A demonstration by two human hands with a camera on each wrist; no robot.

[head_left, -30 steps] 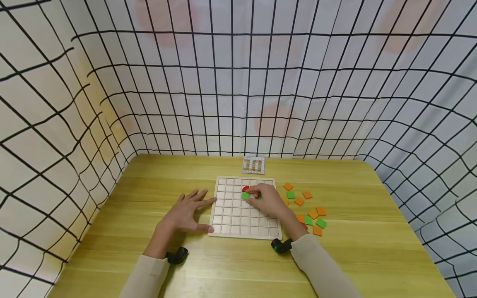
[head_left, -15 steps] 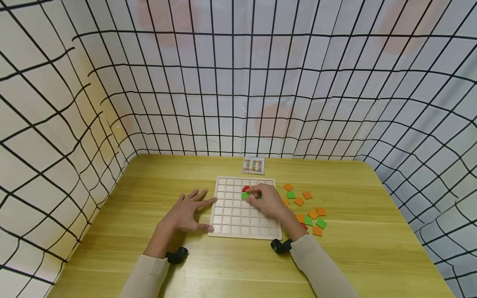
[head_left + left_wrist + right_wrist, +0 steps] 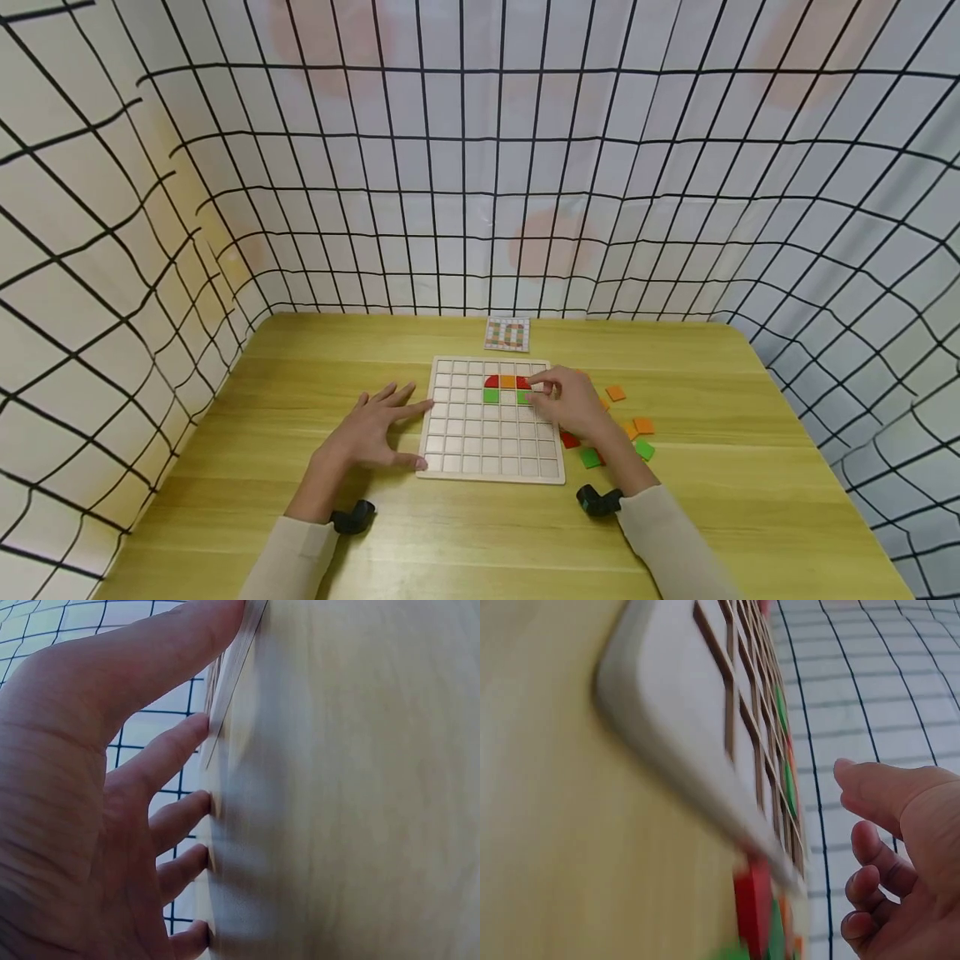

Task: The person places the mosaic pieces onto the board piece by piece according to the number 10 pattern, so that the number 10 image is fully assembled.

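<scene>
My left hand [image 3: 371, 429] lies spread at the left edge of a pale wooden grid board [image 3: 480, 450]; thumb and index fingertip touch that edge. In the left wrist view the other fingertips rest on the table. On the board, an orange square tile [image 3: 507, 382] sits between a red round-cornered tile [image 3: 492, 382] and another red tile [image 3: 522, 382]. Below the red ones lie a green tile [image 3: 491, 396] and a second green tile [image 3: 523, 398]. My right hand [image 3: 566, 404] hovers over the board's right edge, fingers loosely bent, nothing visible between thumb and fingers in the right wrist view.
Right of the board lie loose tiles, including an orange tile [image 3: 616, 392], a green tile [image 3: 644, 450] and a red tile [image 3: 570, 439], some hidden under the right arm. A small printed pattern card [image 3: 507, 334] lies behind the board. Black grid-patterned white walls surround the table.
My right hand has moved right, off the tiles, uncovering the orange tile and the right-hand red and green tiles on the board. My left hand stays at the board's edge.
</scene>
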